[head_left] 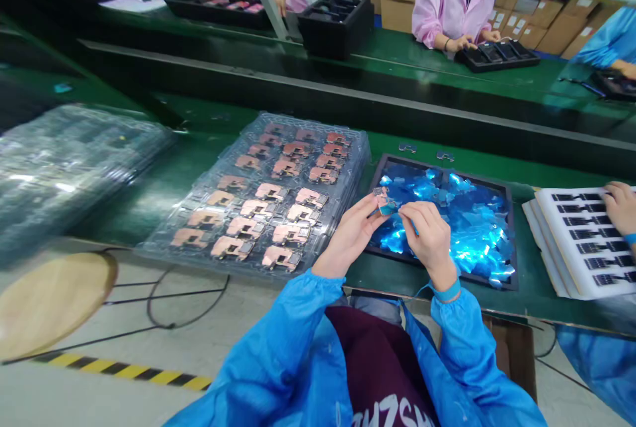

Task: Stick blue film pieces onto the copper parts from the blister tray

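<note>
My left hand (355, 232) pinches a small copper-coloured circuit board (381, 196) above the near left corner of a dark tray (513, 228). Pinched in the fingertips of my right hand (427, 232) is the edge of a blue film piece (389, 207) at the board's lower side. Whether that film still sticks to the board I cannot tell. Many crumpled, shiny blue film pieces (472, 241) fill the dark tray below. To the left, a stack of clear plastic trays (199, 182) carries rows of similar copper-coloured boards (285, 232).
Two small boards (407, 148) lie behind the dark tray. More clear trays (64, 162) are stacked at far left. On the right, a co-worker's hand (621, 205) touches white foam trays (571, 241) with black parts. A metal rail (318, 86) runs behind; a round stool (59, 301) stands in front.
</note>
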The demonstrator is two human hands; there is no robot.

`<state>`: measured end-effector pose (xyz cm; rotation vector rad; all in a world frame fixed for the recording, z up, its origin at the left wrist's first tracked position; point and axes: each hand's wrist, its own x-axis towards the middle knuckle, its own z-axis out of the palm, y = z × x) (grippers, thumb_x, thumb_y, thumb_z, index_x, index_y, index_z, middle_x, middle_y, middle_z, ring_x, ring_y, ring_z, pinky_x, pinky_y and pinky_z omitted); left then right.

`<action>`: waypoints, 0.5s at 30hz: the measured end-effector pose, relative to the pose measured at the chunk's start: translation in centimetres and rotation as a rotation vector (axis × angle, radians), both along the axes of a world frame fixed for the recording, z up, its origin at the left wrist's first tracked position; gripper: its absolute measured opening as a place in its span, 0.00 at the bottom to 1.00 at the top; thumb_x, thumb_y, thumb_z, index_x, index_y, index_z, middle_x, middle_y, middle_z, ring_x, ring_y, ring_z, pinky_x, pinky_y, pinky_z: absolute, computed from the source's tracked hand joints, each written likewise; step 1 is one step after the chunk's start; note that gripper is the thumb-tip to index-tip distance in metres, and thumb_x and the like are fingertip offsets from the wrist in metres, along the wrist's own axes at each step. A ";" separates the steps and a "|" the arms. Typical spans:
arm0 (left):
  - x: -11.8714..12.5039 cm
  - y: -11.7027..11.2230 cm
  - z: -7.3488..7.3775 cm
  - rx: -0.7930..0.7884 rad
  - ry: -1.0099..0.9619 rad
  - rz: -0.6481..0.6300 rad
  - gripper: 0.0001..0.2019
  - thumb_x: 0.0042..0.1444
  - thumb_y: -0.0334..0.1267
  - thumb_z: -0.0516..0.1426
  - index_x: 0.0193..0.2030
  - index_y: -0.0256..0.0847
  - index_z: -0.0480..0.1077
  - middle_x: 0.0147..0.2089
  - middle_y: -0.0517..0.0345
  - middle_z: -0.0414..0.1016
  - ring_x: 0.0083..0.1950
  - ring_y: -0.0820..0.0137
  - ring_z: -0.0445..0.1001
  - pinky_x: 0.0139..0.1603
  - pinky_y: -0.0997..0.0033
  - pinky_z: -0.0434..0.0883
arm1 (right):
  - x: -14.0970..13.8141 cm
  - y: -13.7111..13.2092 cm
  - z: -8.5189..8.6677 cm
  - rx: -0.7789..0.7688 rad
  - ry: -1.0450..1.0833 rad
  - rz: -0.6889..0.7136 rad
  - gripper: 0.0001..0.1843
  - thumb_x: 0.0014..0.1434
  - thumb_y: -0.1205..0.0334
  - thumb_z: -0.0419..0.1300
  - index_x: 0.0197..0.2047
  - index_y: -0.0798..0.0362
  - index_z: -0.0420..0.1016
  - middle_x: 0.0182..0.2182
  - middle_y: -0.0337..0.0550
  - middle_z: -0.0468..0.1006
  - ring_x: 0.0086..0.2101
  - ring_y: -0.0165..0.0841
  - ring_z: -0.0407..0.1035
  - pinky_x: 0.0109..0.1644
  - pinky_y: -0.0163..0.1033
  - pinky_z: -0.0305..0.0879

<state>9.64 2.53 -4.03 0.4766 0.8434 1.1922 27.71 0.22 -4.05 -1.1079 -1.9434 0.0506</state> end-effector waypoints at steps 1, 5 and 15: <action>0.1 0.1 0.0 -0.005 -0.009 0.037 0.09 0.63 0.33 0.69 0.49 0.36 0.82 0.54 0.48 0.85 0.52 0.66 0.83 0.56 0.70 0.79 | 0.0 0.0 -0.1 0.018 0.021 -0.002 0.11 0.76 0.67 0.57 0.51 0.48 0.81 0.45 0.48 0.86 0.48 0.39 0.79 0.54 0.47 0.78; 0.6 0.9 0.0 -0.017 -0.063 0.184 0.08 0.61 0.27 0.67 0.47 0.35 0.80 0.46 0.50 0.85 0.47 0.68 0.84 0.60 0.67 0.78 | -0.2 0.2 -0.7 0.052 0.186 -0.069 0.08 0.75 0.65 0.58 0.48 0.49 0.80 0.40 0.47 0.85 0.43 0.38 0.80 0.47 0.45 0.78; 2.3 1.4 0.2 0.014 0.028 0.250 0.09 0.58 0.29 0.68 0.44 0.36 0.78 0.44 0.50 0.86 0.49 0.61 0.86 0.63 0.49 0.79 | 2.1 4.1 -2.0 -0.222 0.130 -0.481 0.16 0.75 0.63 0.52 0.57 0.53 0.79 0.51 0.57 0.82 0.51 0.44 0.76 0.58 0.53 0.74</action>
